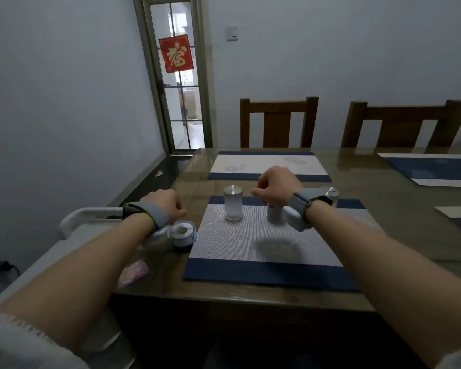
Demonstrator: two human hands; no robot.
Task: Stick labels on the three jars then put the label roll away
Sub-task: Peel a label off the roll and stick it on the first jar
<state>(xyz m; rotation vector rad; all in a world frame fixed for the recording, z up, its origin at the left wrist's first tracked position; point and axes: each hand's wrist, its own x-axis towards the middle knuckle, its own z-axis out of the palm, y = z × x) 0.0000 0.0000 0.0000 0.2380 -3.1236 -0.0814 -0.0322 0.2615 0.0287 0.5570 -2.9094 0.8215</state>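
Looking down at the table, your left hand is curled loosely just above the label roll, which sits on the glass just left of the near placemat. Can't tell if your fingers are actually pinching a label or just hovering there.

Your right hand is closed up in a loose fist over the middle jar, hiding its lid, so can't say for sure whether you're gripping it. The left jar stands upright on the mat, untouched. The third jar peeks out behind your right wrist strap. Something pink lies near the table's front left edge.
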